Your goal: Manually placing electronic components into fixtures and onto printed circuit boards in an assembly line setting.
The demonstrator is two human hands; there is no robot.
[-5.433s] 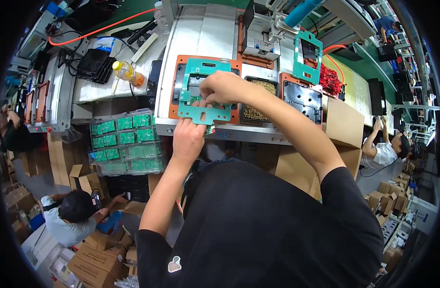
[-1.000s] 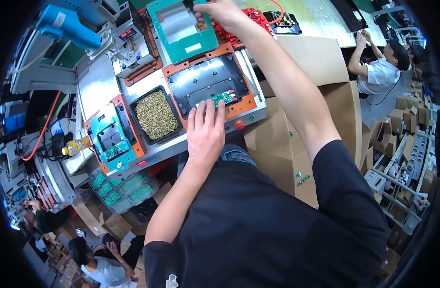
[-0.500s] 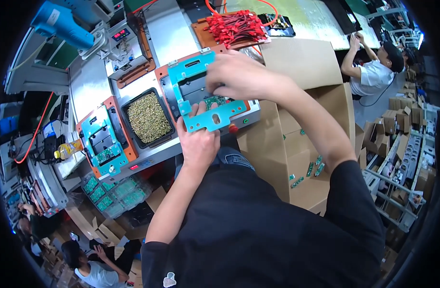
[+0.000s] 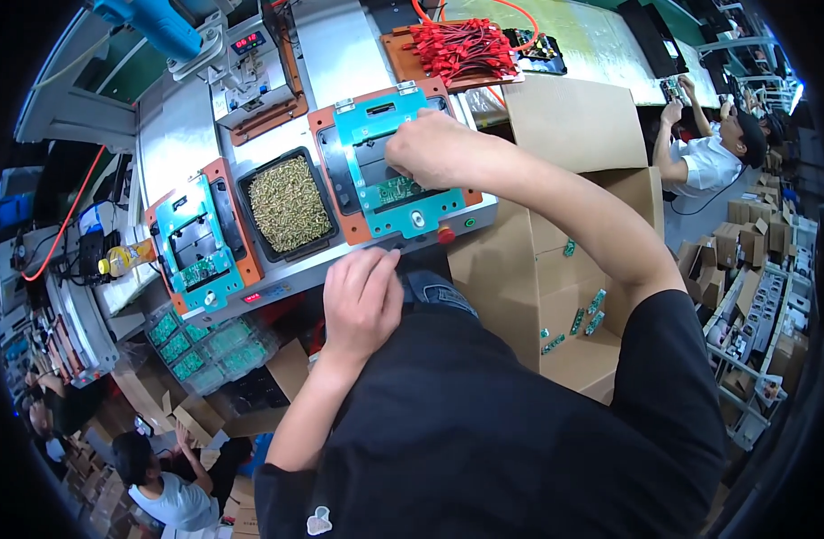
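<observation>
The right hand (image 4: pixel 430 151) lay over the right side of a teal frame (image 4: pixel 396 221), its fingers curled inward and down; their tips were hidden, so whether they pinched anything could not be told. The frame lay flat on an orange-brown base (image 4: pixel 354 233) at the front of the metal table (image 4: pixel 344 45), with a silver knob (image 4: pixel 418 219) on its near bar. In the frame's opening, at the near end, sat a green circuit board (image 4: pixel 394 191), close under the right hand. The left hand (image 4: pixel 362 301) was in front of the table's near edge, apart from the frame, its fingers bent and close together; its palm was out of sight, so what it held, if anything, could not be told. Just left of the base stood a black tray (image 4: pixel 316 248) full of small brass-coloured screws (image 4: pixel 289 205), and beyond that a second teal frame (image 4: pixel 210 298) on its own orange base (image 4: pixel 246 266). A heap of red cables (image 4: pixel 466 49) lay behind the first base. To the right, an open cardboard box (image 4: pixel 573 301) held several small green boards (image 4: pixel 595 312).
</observation>
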